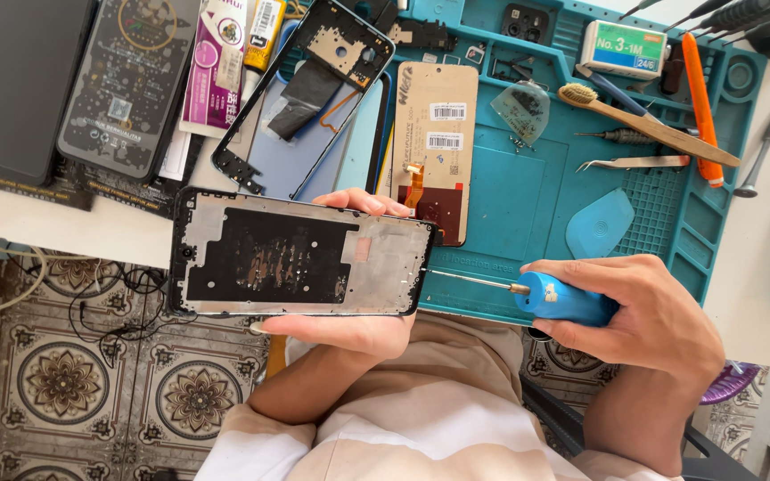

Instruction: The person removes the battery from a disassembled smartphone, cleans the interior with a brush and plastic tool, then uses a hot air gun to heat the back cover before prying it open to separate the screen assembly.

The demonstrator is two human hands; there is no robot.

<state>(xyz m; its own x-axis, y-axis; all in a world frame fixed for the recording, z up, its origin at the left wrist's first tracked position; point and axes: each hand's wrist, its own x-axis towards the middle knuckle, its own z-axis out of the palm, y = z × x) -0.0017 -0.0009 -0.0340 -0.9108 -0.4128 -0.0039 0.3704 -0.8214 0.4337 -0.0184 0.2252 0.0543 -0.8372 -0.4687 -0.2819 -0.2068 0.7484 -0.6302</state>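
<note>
The left hand (349,330) grips one phone frame (300,254), which hides its palm. The right hand (643,312), closed around one blue screwdriver (528,292), sets the tip at the frame's right edge. Behind the frame, one teal mat (528,196) holds one screen panel (434,147); its screws are too small to count.

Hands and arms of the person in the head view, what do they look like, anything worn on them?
Both are bare: the left hand and right hand show no gloves, rings or watch on the parts that show, and the forearms are uncovered. No sleeve reaches them. The fingers have short, plain nails. Below the arms lies clothing in cream and tan bands.
</note>
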